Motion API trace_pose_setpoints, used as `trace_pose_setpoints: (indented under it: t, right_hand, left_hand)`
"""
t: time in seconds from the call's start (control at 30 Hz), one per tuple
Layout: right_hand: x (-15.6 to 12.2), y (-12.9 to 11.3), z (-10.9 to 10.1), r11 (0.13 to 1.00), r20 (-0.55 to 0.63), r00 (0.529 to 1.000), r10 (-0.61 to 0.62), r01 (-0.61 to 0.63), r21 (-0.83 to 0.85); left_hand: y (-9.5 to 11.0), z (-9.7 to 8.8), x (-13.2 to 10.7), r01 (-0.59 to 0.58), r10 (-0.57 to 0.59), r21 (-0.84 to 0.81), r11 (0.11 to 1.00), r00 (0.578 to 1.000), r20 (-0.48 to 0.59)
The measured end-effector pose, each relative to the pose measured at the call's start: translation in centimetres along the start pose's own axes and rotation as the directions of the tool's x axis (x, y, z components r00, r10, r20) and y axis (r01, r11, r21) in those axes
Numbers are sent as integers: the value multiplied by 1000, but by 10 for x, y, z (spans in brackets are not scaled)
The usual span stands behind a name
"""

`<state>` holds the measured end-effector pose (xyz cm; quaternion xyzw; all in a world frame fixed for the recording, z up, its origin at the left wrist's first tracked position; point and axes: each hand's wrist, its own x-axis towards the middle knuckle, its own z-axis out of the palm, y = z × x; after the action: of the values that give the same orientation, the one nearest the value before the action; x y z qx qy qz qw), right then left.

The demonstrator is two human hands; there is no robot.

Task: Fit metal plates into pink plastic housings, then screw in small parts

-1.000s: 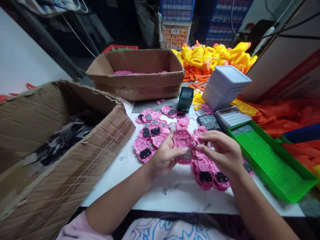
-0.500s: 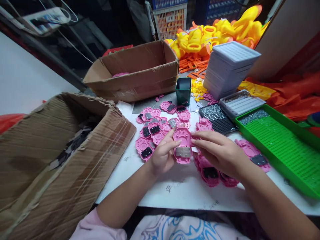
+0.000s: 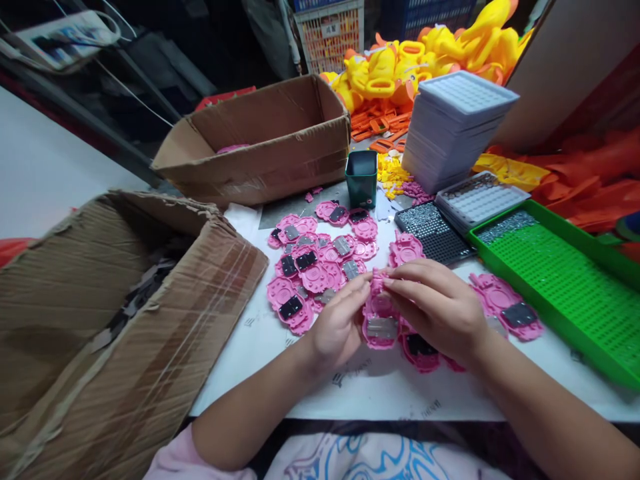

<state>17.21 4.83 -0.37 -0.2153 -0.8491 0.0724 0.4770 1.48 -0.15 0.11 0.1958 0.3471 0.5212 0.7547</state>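
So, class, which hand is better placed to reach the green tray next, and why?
Probably the right hand: both hands are at the pink piece, but the right lies nearer the green tray. The left hand is farther off and would likely reach past the right.

Just nearer us and slightly right of the dark green cup (image 3: pixel 361 183), we could slide a hand along a narrow bare strip of bench (image 3: pixel 385 232); farther in front of the cup, the left hand (image 3: pixel 343 323) and right hand (image 3: pixel 443 303) block us. Pink casings (image 3: pixel 313 267) crowd the room left and nearer. The long carton (image 3: pixel 270 170) walls off the cup's left, the big carton (image 3: pixel 220 287) stands farther left and nearer, and the white tray stack (image 3: pixel 450 140) rises to its right.
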Motion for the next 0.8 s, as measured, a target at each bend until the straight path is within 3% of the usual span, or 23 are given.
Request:
trace_pose_setpoints:
  t: [0.13,0.43,0.57,0.8]
  right_hand:
    - [-3,1,0,1000,12,1000,3,-3,-7]
    - [-6,-5,-3,995,5,997,-81,82,-64]
    - [-5,-12,-4,995,3,997,-82,82,-59]
    - [0,-15,-4,992,-39,996,-80,75,-99]
  left_hand:
    - [1,1,-2,12,-12,37,999,1000,-7]
    - [-6,-6,-1,-105,99,287,952,994,34]
    - [-9,-8,-3,-98,107,279,955,994,-18]
    - [0,-4,-5,-146,149,225,963,989,2]
